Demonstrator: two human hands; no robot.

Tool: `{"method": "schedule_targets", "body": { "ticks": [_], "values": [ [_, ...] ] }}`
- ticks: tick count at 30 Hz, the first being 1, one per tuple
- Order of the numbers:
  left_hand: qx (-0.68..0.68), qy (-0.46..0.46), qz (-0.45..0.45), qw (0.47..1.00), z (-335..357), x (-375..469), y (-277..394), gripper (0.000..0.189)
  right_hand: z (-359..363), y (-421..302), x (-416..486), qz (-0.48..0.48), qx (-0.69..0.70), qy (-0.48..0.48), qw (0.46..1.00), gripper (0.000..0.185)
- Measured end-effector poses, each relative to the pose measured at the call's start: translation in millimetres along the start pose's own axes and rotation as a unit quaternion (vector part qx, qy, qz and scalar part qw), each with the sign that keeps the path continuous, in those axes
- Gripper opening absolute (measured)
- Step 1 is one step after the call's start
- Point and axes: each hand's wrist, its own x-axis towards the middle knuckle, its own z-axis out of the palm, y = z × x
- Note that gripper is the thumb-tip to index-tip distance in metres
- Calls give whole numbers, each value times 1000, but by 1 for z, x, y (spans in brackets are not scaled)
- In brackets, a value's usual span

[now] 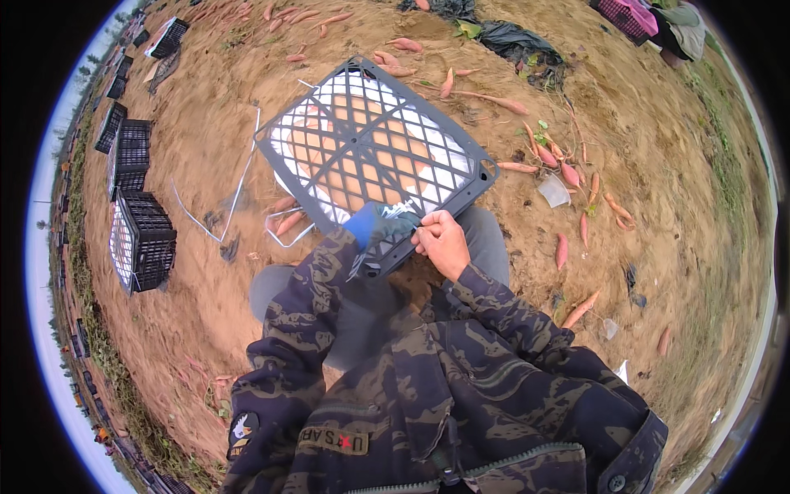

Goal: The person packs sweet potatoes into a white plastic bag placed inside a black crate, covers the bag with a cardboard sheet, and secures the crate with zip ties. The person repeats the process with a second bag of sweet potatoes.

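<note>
A black plastic crate with a lattice lid stands tilted in the view before my knees; white lining and a brown sheet show through the lattice. My left hand, in a blue and dark green glove, rests at the lid's near edge with a bundle of thin white ties in its grip. Beside it, my bare right hand pinches a thin strand at the same edge, thumb against fingertips. The strand's far end is hidden between the hands. A bent white strap lies on the soil left of the crate.
Sweet potatoes lie scattered right of and beyond the crate, with a clear plastic cup among them. Black crates stand in a row at left. Black plastic film lies beyond. A person is at the upper right beside a pink-purple basket.
</note>
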Motion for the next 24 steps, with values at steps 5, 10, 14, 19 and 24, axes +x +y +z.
{"method": "schedule_targets", "body": {
  "ticks": [5, 10, 14, 19, 24],
  "values": [
    [-50, -31, -2, 998, 1, 3, -2, 27, 1, -4, 8, -2, -9, -29, 1000, 14],
    [-89, -12, 28, 996, 2, 0, 3, 22, 0, -4, 11, 9, 15, -42, 999, 16],
    [-104, -8, 3, 995, 3, -2, 3, 17, 3, -3, 8, -60, -82, -25, 994, 16],
    [-194, -16, -11, 981, 3, 6, -10, 17, 8, -3, 8, -241, -251, 36, 937, 13],
    [-111, -4, 86, 990, 2, 6, -18, 16, 8, 3, 4, -304, -259, 73, 914, 10]
  ]
}}
